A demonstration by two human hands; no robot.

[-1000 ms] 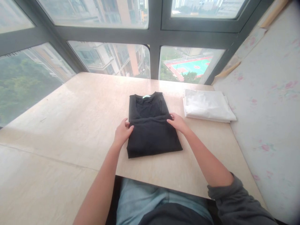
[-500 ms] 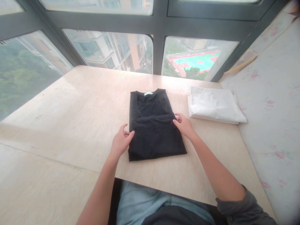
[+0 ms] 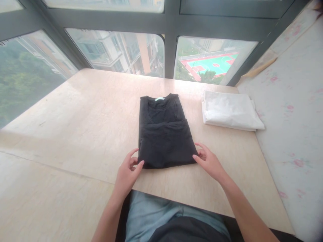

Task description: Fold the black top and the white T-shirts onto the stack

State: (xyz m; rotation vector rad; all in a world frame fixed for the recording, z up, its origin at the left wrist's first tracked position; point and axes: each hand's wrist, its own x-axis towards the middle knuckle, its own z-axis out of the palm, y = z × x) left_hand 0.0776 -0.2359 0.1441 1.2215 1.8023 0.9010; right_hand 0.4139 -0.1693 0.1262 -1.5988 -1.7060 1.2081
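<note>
A black T-shirt point(image 3: 166, 144) lies folded flat on the pale tabletop, its neckline and light label facing the window. The lower part is doubled up over the front, and its hem crosses just below the neck opening. My left hand point(image 3: 129, 168) grips the near left corner, thumb on top and fingers curled at the side. At the near right corner, my right hand point(image 3: 208, 160) pinches the cloth in the same way. The fingertips under the fabric are partly hidden.
A folded white cloth point(image 3: 229, 111) sits to the right, close to the flowered wall point(image 3: 290, 141). Windows with grey frames point(image 3: 171, 50) border the far side of the table point(image 3: 75, 127). The table's front edge runs just above my lap.
Both hands have slid toward me along the shirt's sides, from partway up to its near corners. They have closed on those corners, and the near edge has shifted slightly.
</note>
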